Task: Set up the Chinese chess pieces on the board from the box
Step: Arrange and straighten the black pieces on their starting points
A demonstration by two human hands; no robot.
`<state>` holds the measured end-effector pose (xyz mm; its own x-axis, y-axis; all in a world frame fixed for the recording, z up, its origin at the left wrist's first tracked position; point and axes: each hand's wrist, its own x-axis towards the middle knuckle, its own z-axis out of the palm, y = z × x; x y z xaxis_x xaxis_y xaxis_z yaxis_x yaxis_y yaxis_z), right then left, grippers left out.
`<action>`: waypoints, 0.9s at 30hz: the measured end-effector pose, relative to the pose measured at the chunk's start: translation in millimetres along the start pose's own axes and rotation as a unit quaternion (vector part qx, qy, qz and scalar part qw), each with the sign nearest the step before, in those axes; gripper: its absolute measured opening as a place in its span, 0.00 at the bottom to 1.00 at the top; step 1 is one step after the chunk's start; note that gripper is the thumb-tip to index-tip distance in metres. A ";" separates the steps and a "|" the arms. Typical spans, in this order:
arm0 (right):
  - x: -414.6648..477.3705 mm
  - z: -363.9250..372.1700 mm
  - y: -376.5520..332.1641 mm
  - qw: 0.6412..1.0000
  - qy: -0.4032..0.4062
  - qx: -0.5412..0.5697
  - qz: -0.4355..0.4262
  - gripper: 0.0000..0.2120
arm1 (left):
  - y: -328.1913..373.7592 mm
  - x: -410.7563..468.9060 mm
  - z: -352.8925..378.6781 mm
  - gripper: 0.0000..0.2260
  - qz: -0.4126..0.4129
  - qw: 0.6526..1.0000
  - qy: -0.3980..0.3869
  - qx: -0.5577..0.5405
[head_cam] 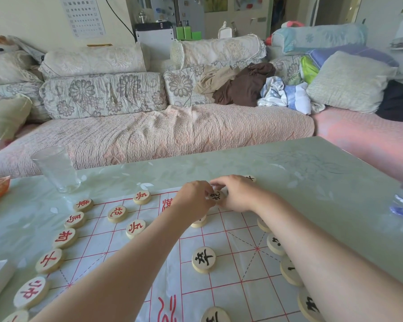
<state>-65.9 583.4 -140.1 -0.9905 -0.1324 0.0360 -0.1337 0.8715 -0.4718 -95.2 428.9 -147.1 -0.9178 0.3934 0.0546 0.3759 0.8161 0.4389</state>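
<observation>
Black-lettered piece (216, 195) up at the far middle of the board (233, 270), caught between both hands, just off the sheet or barely on it, hard to tell which. Left hand (194, 198) reaching in from the near left, curled against the disc's left rim; right hand (236, 194) arched over from the right, fingers (220, 183) pinching its far edge. Looks like the final settling onto a crossing. Plenty to go wrong, though: thin, wrinkled board lying loose on the glossy bench (312, 173), so any drag on release likely to tug the sheet and shift every row. Right forearm stretched low across the black row (275, 244) on the right edge, partly hiding it, one careless pull-back enough to sweep those discs out of line. Another piece (198, 221) tucked right under the left wrist, same danger. Black pawn (204, 259) between the two arms, probably out of harm's way. Red row (64, 238) down the left edge and drinking glass (55, 168) at the far left, well apart from the action.
</observation>
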 end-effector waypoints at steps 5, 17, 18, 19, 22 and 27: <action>1.9 -18.8 16.1 0.994 0.067 0.082 0.038 0.23 | 4.8 0.4 -0.7 0.13 0.012 0.999 0.031 0.006; -6.0 -33.1 96.3 0.980 0.119 0.025 0.157 0.18 | 52.0 58.5 15.2 0.15 0.036 0.999 -0.020 -0.023; -3.7 -32.0 97.4 0.980 0.125 0.025 0.154 0.18 | 53.5 62.7 18.0 0.15 0.036 0.999 -0.024 -0.025; -0.8 -31.1 98.7 0.980 0.128 0.029 0.152 0.18 | 54.5 66.7 20.4 0.16 0.037 0.999 -0.027 -0.027; 6.2 -28.8 100.1 0.982 0.119 0.046 0.137 0.17 | 55.3 75.8 26.2 0.15 0.045 0.998 -0.031 -0.028; 12.9 -25.3 98.7 0.983 0.117 0.045 0.131 0.17 | 53.1 82.5 33.7 0.11 0.041 0.998 -0.012 -0.035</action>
<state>-92.6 679.7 -163.9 -0.9720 0.2125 0.1003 0.1193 0.8141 -0.5684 -146.7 519.1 -149.5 -0.8806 0.4684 0.0714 0.4388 0.7494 0.4959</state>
